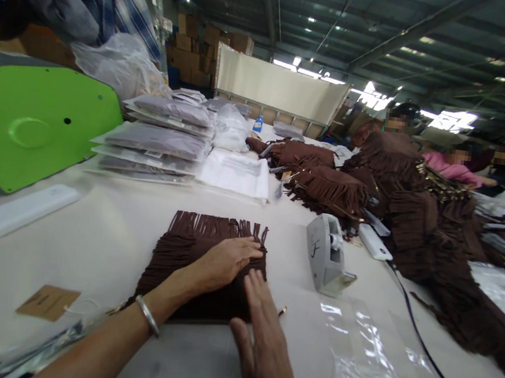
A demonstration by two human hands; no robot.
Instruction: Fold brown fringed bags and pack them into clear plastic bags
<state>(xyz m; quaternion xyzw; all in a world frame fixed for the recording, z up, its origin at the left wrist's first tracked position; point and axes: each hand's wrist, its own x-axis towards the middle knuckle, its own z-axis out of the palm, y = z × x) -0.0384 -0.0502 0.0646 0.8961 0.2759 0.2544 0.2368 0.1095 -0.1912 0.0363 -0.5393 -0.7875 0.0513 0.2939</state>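
Observation:
A dark brown fringed bag (200, 300) lies flat on the white table in front of me, its fringe spread along the far edge and left side. My left hand (228, 263), with a silver bangle on the wrist, rests across the bag with fingers stretched out toward its right side. At the bag's right edge, my right hand (263, 336) is held with straight fingers, the tips touching the brown fringe. Neither hand grips anything. A brown paper tag (48, 302) on a white loop lies to the left of the bag.
A grey tape dispenser (325, 254) and a white device (374, 242) with a black cable stand right. Clear plastic bags (370, 353) lie near it. Brown fringed bags (416, 217) are heaped behind. Left are packed bags (156, 139), a green machine (33, 123) and another white device (21, 210).

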